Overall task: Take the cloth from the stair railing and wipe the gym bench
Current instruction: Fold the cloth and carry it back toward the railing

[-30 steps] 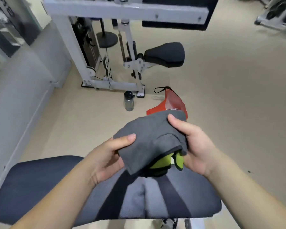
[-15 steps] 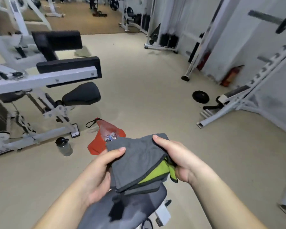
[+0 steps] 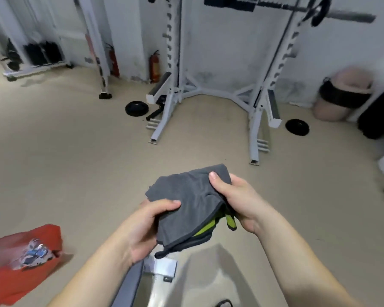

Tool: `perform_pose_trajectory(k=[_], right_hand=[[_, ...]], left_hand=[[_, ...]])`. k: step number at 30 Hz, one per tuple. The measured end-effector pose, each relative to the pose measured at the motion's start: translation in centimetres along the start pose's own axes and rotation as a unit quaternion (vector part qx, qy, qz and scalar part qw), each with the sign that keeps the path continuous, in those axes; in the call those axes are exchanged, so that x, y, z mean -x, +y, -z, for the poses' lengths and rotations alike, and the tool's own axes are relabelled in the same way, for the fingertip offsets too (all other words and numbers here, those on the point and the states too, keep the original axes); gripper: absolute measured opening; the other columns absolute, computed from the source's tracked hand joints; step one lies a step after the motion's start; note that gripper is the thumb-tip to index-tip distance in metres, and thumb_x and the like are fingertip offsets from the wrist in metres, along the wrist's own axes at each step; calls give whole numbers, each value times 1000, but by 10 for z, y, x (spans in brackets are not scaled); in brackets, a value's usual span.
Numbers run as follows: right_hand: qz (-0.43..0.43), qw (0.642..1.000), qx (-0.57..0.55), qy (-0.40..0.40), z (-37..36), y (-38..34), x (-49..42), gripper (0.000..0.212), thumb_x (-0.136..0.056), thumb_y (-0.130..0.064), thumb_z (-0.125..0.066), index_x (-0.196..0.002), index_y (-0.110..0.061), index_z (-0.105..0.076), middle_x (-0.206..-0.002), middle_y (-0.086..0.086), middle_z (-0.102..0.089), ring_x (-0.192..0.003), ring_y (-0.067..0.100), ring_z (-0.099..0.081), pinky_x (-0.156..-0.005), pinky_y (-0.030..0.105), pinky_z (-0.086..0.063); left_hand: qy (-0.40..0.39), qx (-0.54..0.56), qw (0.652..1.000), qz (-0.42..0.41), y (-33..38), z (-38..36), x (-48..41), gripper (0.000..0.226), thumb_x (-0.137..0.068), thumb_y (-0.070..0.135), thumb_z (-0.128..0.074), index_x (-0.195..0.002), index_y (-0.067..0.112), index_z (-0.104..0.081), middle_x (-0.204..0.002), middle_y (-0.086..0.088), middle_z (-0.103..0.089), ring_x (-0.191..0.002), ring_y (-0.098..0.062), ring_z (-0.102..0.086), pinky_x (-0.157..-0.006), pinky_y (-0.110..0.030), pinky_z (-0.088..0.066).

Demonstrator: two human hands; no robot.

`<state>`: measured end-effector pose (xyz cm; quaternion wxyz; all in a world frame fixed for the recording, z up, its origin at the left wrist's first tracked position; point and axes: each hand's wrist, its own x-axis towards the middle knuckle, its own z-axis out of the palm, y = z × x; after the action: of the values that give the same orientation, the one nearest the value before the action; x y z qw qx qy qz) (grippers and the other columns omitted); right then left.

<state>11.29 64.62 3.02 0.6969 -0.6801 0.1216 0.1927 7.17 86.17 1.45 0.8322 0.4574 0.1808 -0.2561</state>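
Between both hands, chest height: folded grey cloth [image 3: 187, 202], green lining peeking at lower edge. Left hand [image 3: 145, 227] fingers pinch near corner; right hand [image 3: 235, 201] fingers clamp far edge — likely squaring wad into wiping pad. Cloth hangs clear of floor. Bench edge [image 3: 129, 286] just below. Rack [image 3: 217, 80], red bag [image 3: 20, 262] well apart.

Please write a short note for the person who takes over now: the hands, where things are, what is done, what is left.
Left hand: grips the near side of the grey cloth, thumb on top.
Right hand: grips its far side, thumb on top.
The cloth is folded, with a green layer inside, held above the floor.
The bench: only an edge shows, low in view.
Done: the cloth is in hand.
Left: wipe the bench; whether it was already wiped cannot be told.
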Motion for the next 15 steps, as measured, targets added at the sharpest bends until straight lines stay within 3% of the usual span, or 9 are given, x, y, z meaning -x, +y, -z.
perform_pose_trajectory(k=[3, 5, 8, 15], right_hand=[[-22, 997, -34, 71, 109, 7, 0, 32, -99, -39, -67, -118, -15, -74, -110, 6, -81, -104, 24, -77, -93, 41, -60], [-44, 989, -73, 124, 184, 10, 6, 30, -100, -33, -66, -111, -8, -76, -103, 11, -81, -90, 22, -79, -76, 33, -63], [-54, 971, -118, 200, 284, 14, 19, 34, -102, -29, -64, -113, 1, -74, -99, 16, -80, -80, 23, -76, -63, 29, -58], [-22, 911, -246, 330, 457, 26, 54, 43, -98, -36, -67, -127, -4, -67, -123, 19, -74, -102, 29, -73, -82, 39, -54]], left_hand=[[-41, -69, 996, 26, -18, -89, -63, 48, -80, 9, -73, -127, 5, -67, -120, -17, -75, -103, -30, -74, -87, -40, -57], [-64, -113, 991, 33, -34, -153, -104, 39, -85, 8, -68, -124, 6, -68, -117, -16, -76, -99, -28, -75, -84, -39, -56], [-115, -158, 979, 60, -63, -244, -154, 36, -89, 10, -66, -125, 9, -68, -120, -15, -75, -110, -32, -71, -98, -46, -51], [-203, -249, 940, 114, -120, -404, -252, 33, -92, 10, -64, -124, 16, -68, -119, -12, -76, -110, -33, -72, -88, -43, -54]])
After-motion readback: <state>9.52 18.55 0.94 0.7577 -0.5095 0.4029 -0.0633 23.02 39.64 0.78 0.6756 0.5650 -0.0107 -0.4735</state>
